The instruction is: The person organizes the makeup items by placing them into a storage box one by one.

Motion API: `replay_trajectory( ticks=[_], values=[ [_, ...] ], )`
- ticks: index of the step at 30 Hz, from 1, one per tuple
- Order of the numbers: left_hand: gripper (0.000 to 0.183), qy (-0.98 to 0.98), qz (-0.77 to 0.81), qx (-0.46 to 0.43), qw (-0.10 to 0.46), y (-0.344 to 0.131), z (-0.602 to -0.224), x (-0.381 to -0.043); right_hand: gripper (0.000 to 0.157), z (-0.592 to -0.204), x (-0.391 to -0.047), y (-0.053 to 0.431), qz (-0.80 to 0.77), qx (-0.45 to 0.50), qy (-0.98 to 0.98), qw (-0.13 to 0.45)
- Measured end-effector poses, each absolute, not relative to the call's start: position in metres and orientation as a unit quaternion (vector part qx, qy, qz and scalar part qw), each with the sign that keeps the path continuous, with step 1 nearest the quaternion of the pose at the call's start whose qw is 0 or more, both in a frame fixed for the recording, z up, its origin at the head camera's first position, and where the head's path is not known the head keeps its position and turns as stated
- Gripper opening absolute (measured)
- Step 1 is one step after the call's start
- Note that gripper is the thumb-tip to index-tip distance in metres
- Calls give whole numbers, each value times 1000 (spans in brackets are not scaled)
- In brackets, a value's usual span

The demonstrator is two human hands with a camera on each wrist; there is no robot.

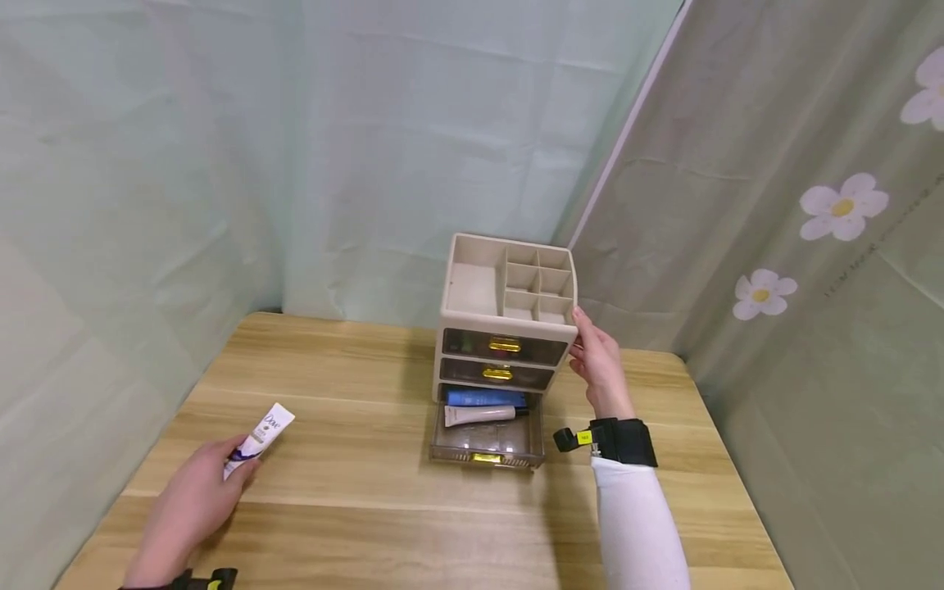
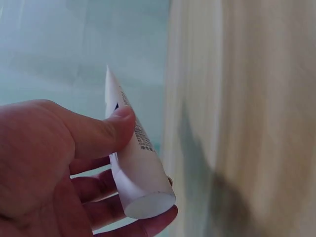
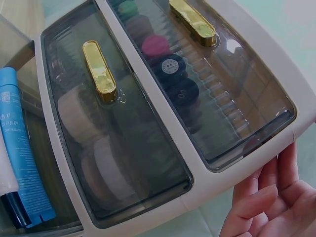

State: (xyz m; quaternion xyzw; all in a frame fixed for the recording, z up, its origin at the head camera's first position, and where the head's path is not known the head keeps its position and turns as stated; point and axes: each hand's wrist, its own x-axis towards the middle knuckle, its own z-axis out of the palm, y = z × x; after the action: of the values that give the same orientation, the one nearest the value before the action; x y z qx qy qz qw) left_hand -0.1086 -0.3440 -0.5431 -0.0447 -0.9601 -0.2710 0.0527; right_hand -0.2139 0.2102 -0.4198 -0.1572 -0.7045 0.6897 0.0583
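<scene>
My left hand pinches a white Dove squeeze tube over the left part of the table. In the left wrist view the thumb lies across the tube, fingers behind it, its round white end toward the camera. A cream drawer organizer stands toward the back of the table. The fingers of my right hand rest against its right side, near the top front corner. Its bottom drawer is pulled out, holding a blue tube and a pale tube with a dark cap.
Through the upper drawer's dark front, several round caps, one a pink cap, show in the right wrist view; round containers sit in the drawer below. The organizer's top has divided compartments. Curtains hang behind the wooden table.
</scene>
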Motion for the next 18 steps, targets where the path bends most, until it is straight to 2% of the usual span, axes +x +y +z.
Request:
replay_trajectory(
  ticks=[9, 18],
  values=[
    [43, -943, -306, -92, 95, -310, -529, -114, 71, -417, -214, 204, 697, -149, -699, 58],
    [41, -936, -320, -127, 73, -284, -518, -117, 65, -419, -213, 203, 703, -156, -691, 55]
  ],
)
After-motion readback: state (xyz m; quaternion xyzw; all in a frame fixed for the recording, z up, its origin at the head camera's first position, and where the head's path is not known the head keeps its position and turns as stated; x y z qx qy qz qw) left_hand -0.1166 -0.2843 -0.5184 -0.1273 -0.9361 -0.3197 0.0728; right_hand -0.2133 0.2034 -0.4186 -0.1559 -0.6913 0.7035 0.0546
